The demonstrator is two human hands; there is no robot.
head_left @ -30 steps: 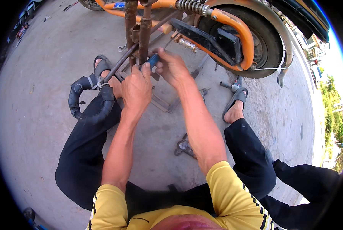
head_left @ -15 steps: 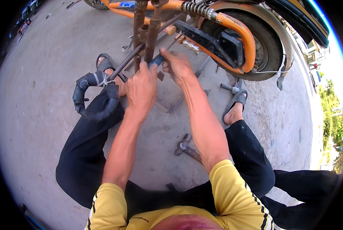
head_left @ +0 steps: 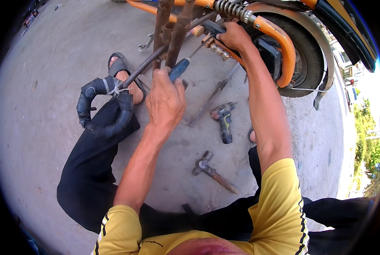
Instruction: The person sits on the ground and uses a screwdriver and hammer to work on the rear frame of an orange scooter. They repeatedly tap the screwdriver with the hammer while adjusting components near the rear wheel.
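My left hand (head_left: 165, 100) is closed around the lower end of a screwdriver's blue handle (head_left: 179, 70). The screwdriver's thin shaft points up and right toward the orange frame of a two-wheeler. Right behind my left fingers stand rusty brown tubes (head_left: 180, 36), with a dark rod (head_left: 151, 57) crossing them at a slant. My right hand (head_left: 236, 36) reaches farther out, its fingers bent over a black bar (head_left: 213, 27) beside the rear wheel. Part of that grip is hidden behind the hand.
On the concrete lie a cordless drill (head_left: 224, 121), a hammer (head_left: 207, 165) and a wrench (head_left: 146, 42). A black-wrapped ring (head_left: 90, 102) hangs at the rod's near end. The orange frame (head_left: 279, 40), coil spring (head_left: 232, 10) and rear wheel (head_left: 311, 63) rise at the far right.
My right hand has left the screwdriver handle and moved up and right to the black bar. My left hand keeps the screwdriver. The drill has come into fuller sight, and the view has shifted slightly.
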